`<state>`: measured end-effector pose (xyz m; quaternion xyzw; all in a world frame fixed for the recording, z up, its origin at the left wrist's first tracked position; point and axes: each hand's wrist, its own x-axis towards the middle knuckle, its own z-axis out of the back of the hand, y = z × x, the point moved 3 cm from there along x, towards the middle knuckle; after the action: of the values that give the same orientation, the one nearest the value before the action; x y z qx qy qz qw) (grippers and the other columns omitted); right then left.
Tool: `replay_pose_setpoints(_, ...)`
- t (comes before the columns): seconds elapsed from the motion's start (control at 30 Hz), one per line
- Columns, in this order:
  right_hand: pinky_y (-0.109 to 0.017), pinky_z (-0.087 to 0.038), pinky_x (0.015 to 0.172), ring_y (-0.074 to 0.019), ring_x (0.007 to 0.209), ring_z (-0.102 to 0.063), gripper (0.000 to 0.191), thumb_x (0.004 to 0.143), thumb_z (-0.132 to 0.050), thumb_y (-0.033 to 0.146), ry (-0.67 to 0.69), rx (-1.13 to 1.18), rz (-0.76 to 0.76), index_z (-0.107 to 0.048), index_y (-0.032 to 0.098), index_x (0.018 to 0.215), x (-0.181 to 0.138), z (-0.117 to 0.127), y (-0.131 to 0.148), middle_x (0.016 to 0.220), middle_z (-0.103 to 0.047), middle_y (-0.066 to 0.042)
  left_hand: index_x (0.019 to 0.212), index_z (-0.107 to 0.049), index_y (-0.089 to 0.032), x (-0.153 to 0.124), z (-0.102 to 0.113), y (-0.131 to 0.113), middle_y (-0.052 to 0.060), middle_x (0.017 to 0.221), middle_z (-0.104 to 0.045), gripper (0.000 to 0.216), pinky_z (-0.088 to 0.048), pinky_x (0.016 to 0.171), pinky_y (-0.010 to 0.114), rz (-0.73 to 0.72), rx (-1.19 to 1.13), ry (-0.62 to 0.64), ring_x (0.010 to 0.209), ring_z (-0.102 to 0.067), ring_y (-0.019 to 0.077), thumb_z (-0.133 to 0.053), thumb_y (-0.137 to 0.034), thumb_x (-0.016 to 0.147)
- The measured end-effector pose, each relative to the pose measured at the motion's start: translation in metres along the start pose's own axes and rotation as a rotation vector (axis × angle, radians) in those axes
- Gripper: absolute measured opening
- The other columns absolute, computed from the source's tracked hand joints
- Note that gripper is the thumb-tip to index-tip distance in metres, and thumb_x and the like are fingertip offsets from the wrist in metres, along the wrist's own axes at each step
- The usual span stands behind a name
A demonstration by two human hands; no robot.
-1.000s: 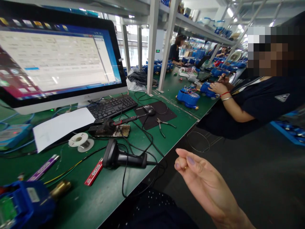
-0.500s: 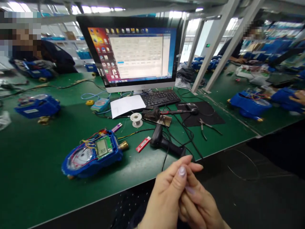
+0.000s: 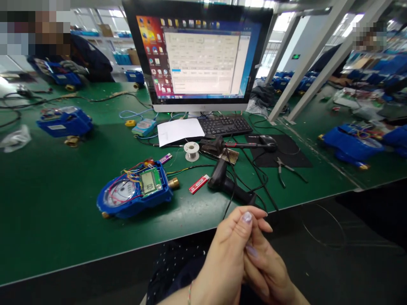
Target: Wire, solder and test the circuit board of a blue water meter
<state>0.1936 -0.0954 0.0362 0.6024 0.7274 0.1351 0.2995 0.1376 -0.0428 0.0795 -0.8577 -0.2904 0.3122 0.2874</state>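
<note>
My left hand (image 3: 227,256) and my right hand (image 3: 270,267) are clasped together in front of the table's near edge. The left fingers fold over the right hand, and both thumbs lie on top; no object shows between them. Just beyond the fingertips lies a black handheld barcode scanner (image 3: 230,186), with its cable. A blue water meter (image 3: 136,203) rests to the left on the table, its housing uncovered. Thin coloured wires, a round dial and a small display board (image 3: 151,182) show in it, and a brass fitting (image 3: 174,183) sticks out on the right.
Behind stand a monitor (image 3: 203,63), keyboard (image 3: 225,126) and paper (image 3: 179,132). A solder spool (image 3: 191,151), soldering iron (image 3: 244,145), red packet-like stick (image 3: 199,184) and pliers (image 3: 288,173) lie nearer. Other blue meters (image 3: 63,122) stand at both sides. Co-workers sit beyond.
My view has shifted, so the table and its items appear further right and slightly higher. My hands stay clasped, with barely any change of grip.
</note>
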Motion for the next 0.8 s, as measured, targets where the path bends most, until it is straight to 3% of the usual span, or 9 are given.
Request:
replay_pose_setpoints(0.33,-0.018,-0.02,0.044,-0.0045,0.032,-0.014,0.065,0.073,-0.068,0.051,-0.105,-0.108,-0.068,-0.044,0.036,0.132,-0.0023,0.0005,-0.0027,0.03,-0.025,0.013,0.09,-0.062,-0.019,-0.001,0.0025,-0.0033,0.0,0.083,-0.057,0.023,-0.033,0.065,0.021,0.01,0.027,0.067,0.072,-0.047,0.0096,-0.043,-0.032,0.091)
replay_pose_setpoints(0.53,-0.019,-0.025,0.045,-0.0049,0.032,-0.016,0.067,0.074,-0.064,0.054,-0.104,-0.179,-0.082,-0.042,0.033,0.134,-0.0032,0.0016,-0.0026,0.031,-0.026,0.012,0.097,-0.06,-0.02,-0.0004,0.0019,-0.0058,0.0,0.082,-0.055,0.022,-0.031,0.059,0.021,0.037,0.012,0.105,0.065,-0.045,0.0081,-0.043,-0.032,0.09)
replay_pose_setpoints(0.8,-0.02,-0.025,0.046,-0.0046,0.032,-0.015,0.065,0.075,-0.063,0.055,-0.103,-0.215,-0.08,-0.044,0.032,0.133,-0.003,0.0015,-0.0034,0.031,-0.027,0.012,0.096,-0.06,-0.018,0.0007,0.0025,-0.005,0.001,0.083,-0.053,0.021,-0.034,0.064,0.019,0.044,-0.015,0.118,0.073,-0.045,0.0096,-0.046,-0.033,0.089)
